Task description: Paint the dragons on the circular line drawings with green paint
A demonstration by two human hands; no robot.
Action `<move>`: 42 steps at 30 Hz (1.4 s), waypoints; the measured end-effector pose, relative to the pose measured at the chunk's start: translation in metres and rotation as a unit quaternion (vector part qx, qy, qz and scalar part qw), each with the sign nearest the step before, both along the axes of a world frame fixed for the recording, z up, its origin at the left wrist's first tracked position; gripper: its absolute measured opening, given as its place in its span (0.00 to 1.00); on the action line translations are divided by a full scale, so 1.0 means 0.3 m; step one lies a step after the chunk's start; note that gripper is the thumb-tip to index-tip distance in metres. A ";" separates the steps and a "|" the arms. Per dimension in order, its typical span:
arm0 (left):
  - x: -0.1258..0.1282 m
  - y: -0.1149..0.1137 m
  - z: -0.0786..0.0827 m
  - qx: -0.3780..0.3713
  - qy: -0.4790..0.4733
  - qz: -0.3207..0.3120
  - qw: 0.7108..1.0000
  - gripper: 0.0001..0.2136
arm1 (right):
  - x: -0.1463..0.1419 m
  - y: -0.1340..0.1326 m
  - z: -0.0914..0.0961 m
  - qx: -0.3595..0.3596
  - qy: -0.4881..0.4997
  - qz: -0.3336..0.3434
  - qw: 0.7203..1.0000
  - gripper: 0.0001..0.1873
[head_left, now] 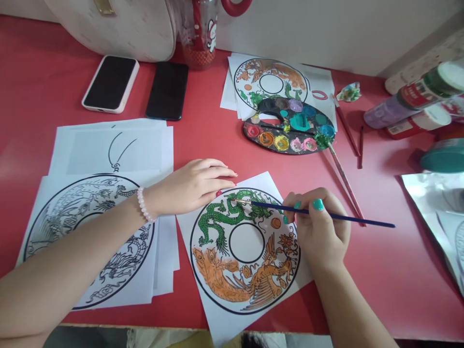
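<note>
My right hand (322, 227) pinches a thin blue paintbrush (340, 218). The brush tip touches the green dragon on a printed sheet (213, 319) that lies at an angle before me. On that sheet, a ring-shaped design holds the green dragon (217, 216) above and an orange phoenix (232, 282) below. My left hand (203, 183) lies flat with its fingers stretched out, over the sheet's upper left corner and the table. Beyond both hands is a black paint palette (290, 126) with several wells of colour; a second paintbrush (346, 181) leans on its green paint.
Uncoloured printed sheets (90, 193) lie under my left forearm. Two phones, a white-cased one (110, 83) and a black one (167, 90), rest farther back near a bag (119, 29) and a clear cup (198, 41). Paint bottles (416, 92) stand or lie at the right.
</note>
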State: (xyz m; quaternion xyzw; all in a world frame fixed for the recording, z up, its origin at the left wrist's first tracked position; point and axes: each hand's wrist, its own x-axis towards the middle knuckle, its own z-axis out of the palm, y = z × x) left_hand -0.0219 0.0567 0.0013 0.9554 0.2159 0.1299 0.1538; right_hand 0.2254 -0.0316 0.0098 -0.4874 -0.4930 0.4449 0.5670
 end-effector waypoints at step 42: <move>-0.003 0.002 -0.001 -0.023 0.004 0.002 1.000 0.14 | 0.004 -0.002 -0.001 -0.005 -0.008 -0.065 0.998 0.14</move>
